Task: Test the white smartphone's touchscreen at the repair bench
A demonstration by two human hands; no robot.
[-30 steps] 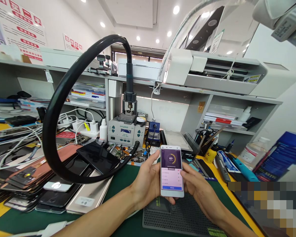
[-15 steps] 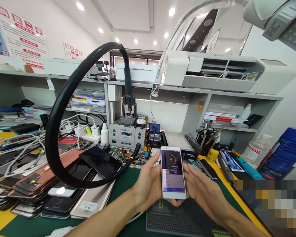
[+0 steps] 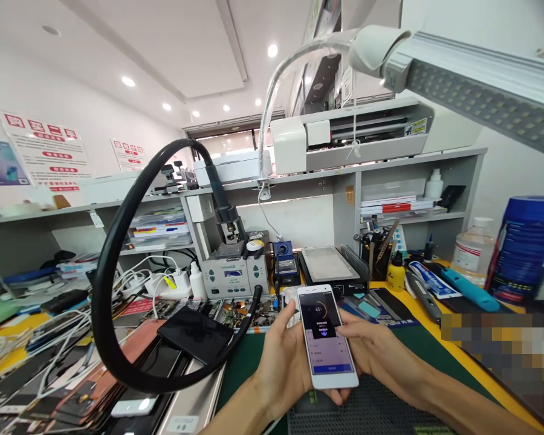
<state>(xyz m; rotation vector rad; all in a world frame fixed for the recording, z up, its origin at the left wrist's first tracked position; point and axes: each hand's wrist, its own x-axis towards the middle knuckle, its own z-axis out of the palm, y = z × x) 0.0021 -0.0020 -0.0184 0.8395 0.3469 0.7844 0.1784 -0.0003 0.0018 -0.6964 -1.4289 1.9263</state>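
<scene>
A white smartphone (image 3: 330, 382) with its screen lit is held face up and a little tilted. The display has a dark upper part with a ring and the number 45, and a pale list with a blue bar below. My left hand (image 3: 281, 362) cradles it from the left and beneath, thumb along the left edge, fingertips showing under the bottom. My right hand (image 3: 381, 350) is closed at its right edge, with the thumb reaching onto the edge of the screen. Its other fingers are partly hidden behind the phone. Below lies a dark perforated mat (image 3: 372, 408).
A thick black hose (image 3: 100, 290) loops on the left from a hot-air station (image 3: 236, 277). Stacked phones and screens (image 3: 95, 386) fill the left side. A tray of circuit boards (image 3: 240, 314) lies behind. Bottles, a blue canister (image 3: 523, 248) and tools stand right; a lamp (image 3: 480, 84) hangs above.
The camera view has tilted upward and shifted, so the lamp shows more. The phone is more tilted, and my right thumb has moved in onto the screen's edge.
</scene>
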